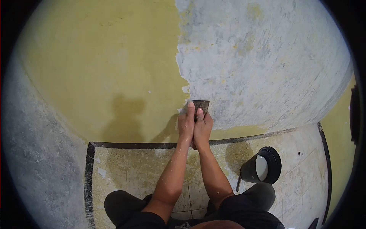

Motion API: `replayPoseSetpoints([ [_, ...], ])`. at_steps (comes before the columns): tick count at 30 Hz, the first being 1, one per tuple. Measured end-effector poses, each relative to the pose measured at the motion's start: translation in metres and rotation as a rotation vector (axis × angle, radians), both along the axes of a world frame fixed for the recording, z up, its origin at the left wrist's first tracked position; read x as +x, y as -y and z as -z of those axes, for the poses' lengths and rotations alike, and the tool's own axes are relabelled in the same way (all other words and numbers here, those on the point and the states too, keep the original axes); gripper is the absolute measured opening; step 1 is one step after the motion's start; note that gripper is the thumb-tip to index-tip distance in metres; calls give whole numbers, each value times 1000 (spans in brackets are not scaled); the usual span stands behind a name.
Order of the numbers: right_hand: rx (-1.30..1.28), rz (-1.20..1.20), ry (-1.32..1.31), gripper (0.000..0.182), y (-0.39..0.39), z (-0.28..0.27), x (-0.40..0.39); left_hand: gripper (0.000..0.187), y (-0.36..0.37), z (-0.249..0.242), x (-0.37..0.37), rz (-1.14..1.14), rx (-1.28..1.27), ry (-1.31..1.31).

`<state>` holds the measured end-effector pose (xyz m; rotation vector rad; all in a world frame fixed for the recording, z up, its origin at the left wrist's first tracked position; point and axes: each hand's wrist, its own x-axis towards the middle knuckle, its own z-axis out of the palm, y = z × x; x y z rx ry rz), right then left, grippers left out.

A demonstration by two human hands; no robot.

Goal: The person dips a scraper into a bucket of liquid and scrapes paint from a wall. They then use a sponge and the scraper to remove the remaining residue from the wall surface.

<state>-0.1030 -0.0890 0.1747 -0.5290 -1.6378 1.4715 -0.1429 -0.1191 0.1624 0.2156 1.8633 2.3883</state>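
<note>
Both hands pressed a scraper (pixel 201 105) flat against the wall (pixel 114 68), low down, just above the dark strip where the wall met the floor (pixel 114 168), right on the ragged edge between yellow paint and bare grey plaster (pixel 259 61). Doing this well probably meant keeping the blade at a shallow angle with steady pressure from both hands, so it lifted paint without gouging the plaster. The left hand (pixel 186 124) lay alongside the right hand (pixel 202 128), touching it, both arms stretched forward from a crouch. The left fingers were held straight and close together on the blade, and the right fingers were curled around the handle with one fingertip on the blade. A black bucket (pixel 263 166) stood on the floor near the right knee.
</note>
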Motion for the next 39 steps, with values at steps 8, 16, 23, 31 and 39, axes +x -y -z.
replayPoseSetpoints([
  [8,18,-75,-16,30,-11,-24,-11,67,-1,-27,-11,105,110,44],
  [16,-74,-54,-20,28,-8,-16,-11,71,-1,-17,-13,91,-5,59],
  [23,-75,-51,-12,26,-8,-16,-11,73,0,-21,-8,54,-24,-4],
  [31,-92,-64,-67,26,-4,-23,-14,70,-1,-24,-9,72,19,65],
  [39,-56,-59,-66,26,-5,-24,-10,71,-1,-21,-14,108,5,118],
])
